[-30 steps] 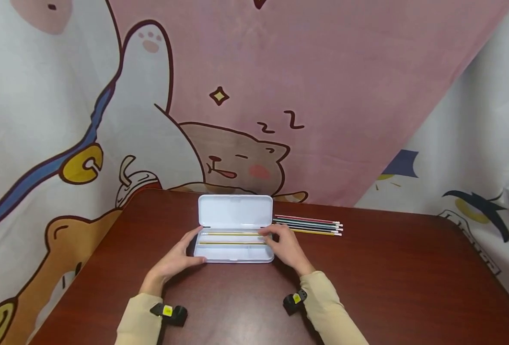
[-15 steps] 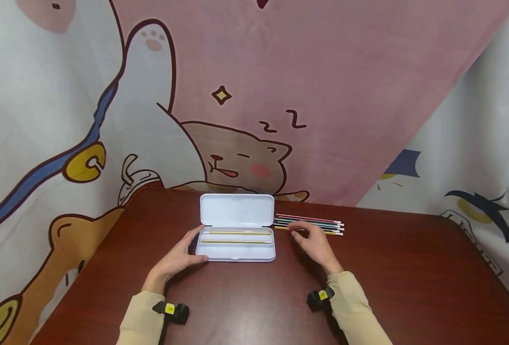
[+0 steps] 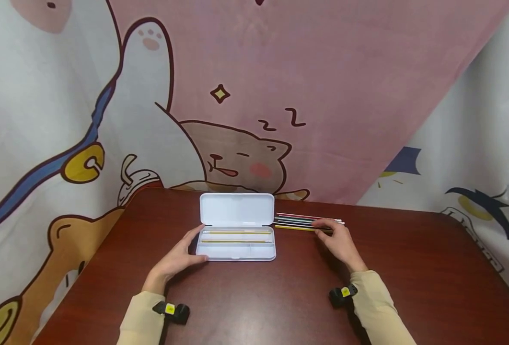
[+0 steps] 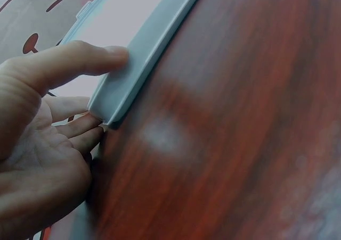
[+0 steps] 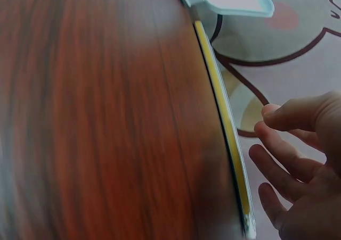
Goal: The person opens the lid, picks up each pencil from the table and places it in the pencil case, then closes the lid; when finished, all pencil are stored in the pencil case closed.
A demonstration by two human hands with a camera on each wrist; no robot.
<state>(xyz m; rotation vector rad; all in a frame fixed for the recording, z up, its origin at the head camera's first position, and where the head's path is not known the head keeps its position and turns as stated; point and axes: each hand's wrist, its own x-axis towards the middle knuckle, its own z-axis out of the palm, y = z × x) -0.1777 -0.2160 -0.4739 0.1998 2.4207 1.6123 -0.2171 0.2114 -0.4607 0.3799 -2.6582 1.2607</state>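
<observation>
A white pencil case [image 3: 236,252] lies on the table with its lid [image 3: 237,209] raised at the back. Two yellow-striped pencils [image 3: 237,233] rest lengthwise in its rear part. My left hand [image 3: 178,258] holds the left end of the case; in the left wrist view its thumb [image 4: 106,59] lies over the edge and the other fingers meet the end. To the right of the case lies a row of several pencils [image 3: 293,227], the nearest one yellow [image 5: 224,107]. Just above them hovers my right hand [image 3: 338,242], fingers loosely bent and nothing between them.
The reddish-brown table [image 3: 254,306] extends in front and to both sides. Behind it hangs a cartoon-printed cloth [image 3: 323,96]. The case's front strip has a small divider [image 3: 250,249].
My right hand has withdrawn from the case's right end and moved right, over the loose pencils' eraser ends. The left hand and the case stay in place.
</observation>
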